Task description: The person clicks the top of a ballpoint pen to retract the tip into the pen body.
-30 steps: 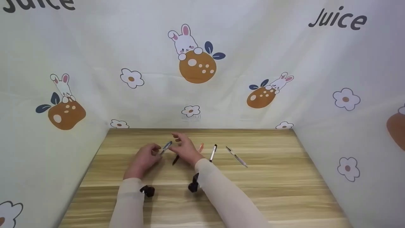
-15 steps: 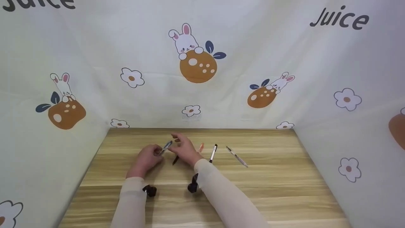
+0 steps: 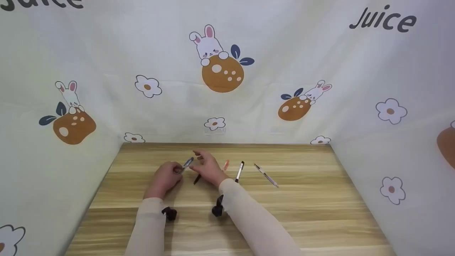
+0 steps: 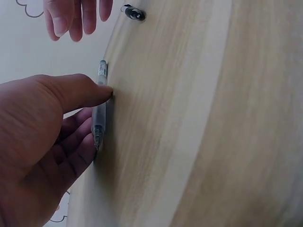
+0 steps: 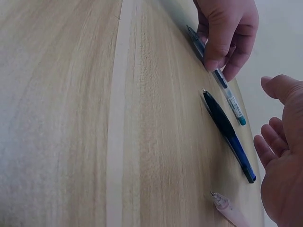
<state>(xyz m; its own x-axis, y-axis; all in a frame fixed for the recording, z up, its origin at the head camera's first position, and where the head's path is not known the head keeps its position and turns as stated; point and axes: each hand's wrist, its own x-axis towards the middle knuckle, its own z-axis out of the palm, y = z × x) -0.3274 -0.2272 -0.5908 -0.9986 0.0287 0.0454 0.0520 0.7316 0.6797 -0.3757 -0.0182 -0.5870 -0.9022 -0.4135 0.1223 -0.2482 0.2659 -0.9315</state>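
Observation:
Toward the back left of the wooden table, my left hand [image 3: 166,176] pinches a clear gel pen [image 4: 99,113] between thumb and fingers. Its tip points back toward my palm, and its teal-marked end [image 5: 242,120] points away from the hand. My right hand [image 3: 209,169] is held just right of that end, thumb and fingers parted, with nothing between them. Beneath the right hand lies a dark blue pen [image 5: 225,123], partly hidden in the head view. Beside it is a pinkish-orange pen [image 5: 229,210], mostly covered by the right hand in the head view.
Right of my right hand lie a white pen with black ends [image 3: 240,171] and a slanted clear pen [image 3: 266,175]. The wood-grain tabletop [image 3: 302,220] meets printed fabric walls [image 3: 170,113] at the back and sides. Black wrist cameras [image 3: 170,213] hang from the sleeves.
My left hand has shifted slightly right over the second, still holding the gel pen. My right hand and the other pens have stayed in place.

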